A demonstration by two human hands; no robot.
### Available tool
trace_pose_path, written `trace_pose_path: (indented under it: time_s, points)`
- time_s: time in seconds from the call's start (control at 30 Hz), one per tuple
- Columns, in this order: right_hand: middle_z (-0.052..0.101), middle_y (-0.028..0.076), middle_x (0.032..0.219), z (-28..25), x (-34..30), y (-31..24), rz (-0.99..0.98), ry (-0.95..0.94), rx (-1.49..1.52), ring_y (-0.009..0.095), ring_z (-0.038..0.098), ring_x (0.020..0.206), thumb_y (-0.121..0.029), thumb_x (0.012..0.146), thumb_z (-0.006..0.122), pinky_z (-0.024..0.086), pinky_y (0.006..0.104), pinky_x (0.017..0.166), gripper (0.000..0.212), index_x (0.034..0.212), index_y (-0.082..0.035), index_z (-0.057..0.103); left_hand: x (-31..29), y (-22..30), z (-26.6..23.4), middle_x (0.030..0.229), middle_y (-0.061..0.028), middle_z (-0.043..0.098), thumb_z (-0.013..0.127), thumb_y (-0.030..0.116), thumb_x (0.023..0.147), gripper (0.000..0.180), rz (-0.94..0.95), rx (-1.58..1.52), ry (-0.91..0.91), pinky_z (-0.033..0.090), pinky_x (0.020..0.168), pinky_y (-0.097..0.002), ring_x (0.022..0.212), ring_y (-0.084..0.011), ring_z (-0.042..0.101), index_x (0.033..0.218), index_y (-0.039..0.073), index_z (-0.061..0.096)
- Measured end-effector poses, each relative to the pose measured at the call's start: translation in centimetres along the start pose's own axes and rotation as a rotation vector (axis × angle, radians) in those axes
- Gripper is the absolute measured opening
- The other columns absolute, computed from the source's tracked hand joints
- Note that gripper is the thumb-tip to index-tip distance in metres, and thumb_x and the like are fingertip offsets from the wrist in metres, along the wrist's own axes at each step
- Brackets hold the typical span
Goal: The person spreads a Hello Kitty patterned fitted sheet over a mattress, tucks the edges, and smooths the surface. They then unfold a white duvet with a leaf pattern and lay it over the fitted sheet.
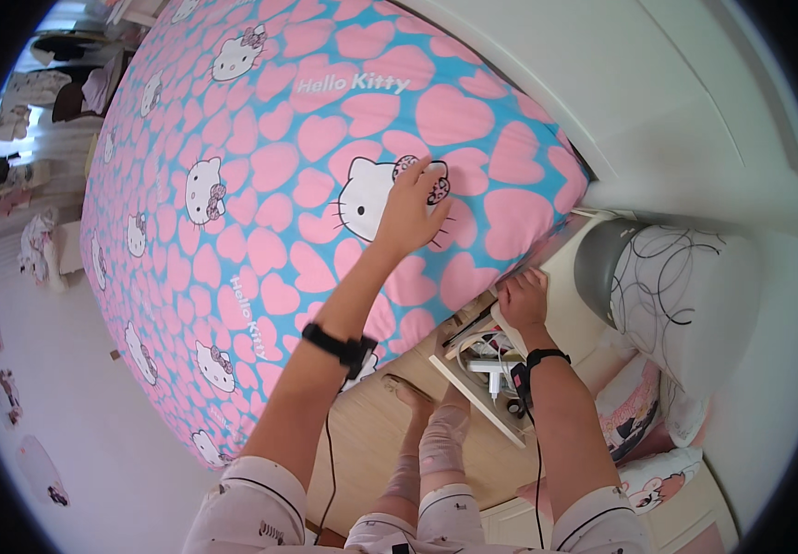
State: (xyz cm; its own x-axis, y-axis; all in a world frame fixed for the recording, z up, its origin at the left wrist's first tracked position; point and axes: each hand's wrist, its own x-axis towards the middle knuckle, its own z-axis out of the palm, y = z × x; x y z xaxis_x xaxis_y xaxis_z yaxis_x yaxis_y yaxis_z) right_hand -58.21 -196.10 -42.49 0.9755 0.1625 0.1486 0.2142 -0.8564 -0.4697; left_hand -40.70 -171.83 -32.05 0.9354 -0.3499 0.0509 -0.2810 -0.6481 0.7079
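My left hand (413, 212) lies on a pink and blue fitted sheet (316, 189) printed with hearts and white cartoon cats. Its fingers are apart, pressing the cloth near the bed's near right corner. At that same corner, my right hand (521, 297) is beside the sheet's edge, over the rim of a pale bedside table (561, 286). The right fingers are bent and closed; what they hold, if anything, is hidden. Below this hand, a drawer (482, 402) is pulled out, with a white plug adapter (493, 374), cables and small items inside.
A grey lamp with a white, scribble-patterned shade (667, 286) stands on the bedside table by the wall. Printed cushions (634, 411) are to its near side. A white headboard (621, 83) borders the bed. Clothes (43, 92) hang at the far left. My legs are on the wooden floor (376, 452).
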Motion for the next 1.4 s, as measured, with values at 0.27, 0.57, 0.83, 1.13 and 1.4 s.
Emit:
trace_pose_path:
  time_s: [0.27, 0.57, 0.83, 1.13, 1.4]
  points:
    - [0.06, 0.009, 0.076, 0.0, 0.1, -0.3, -0.05, -0.045, -0.083, 0.029, 0.055, 0.087, -0.012, 0.077, 0.06, 0.037, 0.0457, 0.097, 0.009, 0.07, -0.007, 0.059, -23.7, -4.2, -9.1, 0.142, -0.0309, 0.036, 0.076, 0.025, 0.074, 0.075, -0.594, 0.483, 0.133, 0.034, 0.105, -0.0529, 0.131, -0.0458, 0.036, 0.138, 0.001, 0.043]
    - [0.06, 0.014, 0.085, 0.7, 1.0, -3.4, 0.099, -0.05, -0.196, 0.034, 0.054, 0.091, -0.014, 0.08, 0.059, 0.041, 0.0494, 0.088, 0.012, 0.079, -0.002, 0.062, -40.2, -4.7, -10.5, 0.144, -0.0287, 0.038, 0.077, 0.03, 0.073, 0.078, -0.889, 0.228, -0.065, 0.04, 0.101, -0.0531, 0.124, -0.0487, 0.043, 0.14, 0.007, 0.044]
    - [0.06, 0.012, 0.089, -3.0, 5.8, -12.2, -0.04, -0.042, 0.045, 0.034, 0.055, 0.091, -0.009, 0.079, 0.061, 0.045, 0.046, 0.08, 0.011, 0.088, -0.003, 0.062, -38.2, -9.1, -12.4, 0.142, -0.0311, 0.038, 0.074, 0.027, 0.075, 0.074, -0.819, 0.2, 0.151, 0.037, 0.104, -0.0531, 0.127, -0.0487, 0.041, 0.138, 0.003, 0.044]
    - [0.049, 0.013, 0.134, -0.4, 27.8, -13.8, -0.276, 0.042, -0.155, 0.034, 0.045, 0.122, -0.024, 0.082, 0.064, 0.037, 0.0555, 0.095, 0.047, 0.128, -0.017, 0.057, -22.7, -17.0, -15.8, 0.144, -0.0272, 0.039, 0.073, 0.027, 0.077, 0.072, -0.532, 0.372, 0.249, 0.034, 0.106, -0.0535, 0.13, -0.0466, 0.038, 0.14, 0.008, 0.044]
    - [0.047, 0.01, 0.139, 2.5, 38.7, -4.9, -0.035, 0.045, -0.386, 0.036, 0.043, 0.126, -0.036, 0.088, 0.058, 0.039, 0.0649, 0.089, 0.051, 0.138, -0.025, 0.05, -8.6, -16.9, -9.9, 0.158, -0.0147, 0.023, 0.054, 0.047, 0.088, 0.061, -0.823, 0.523, 0.398, 0.008, 0.111, -0.0692, 0.145, -0.0477, 0.011, 0.146, 0.031, 0.041]
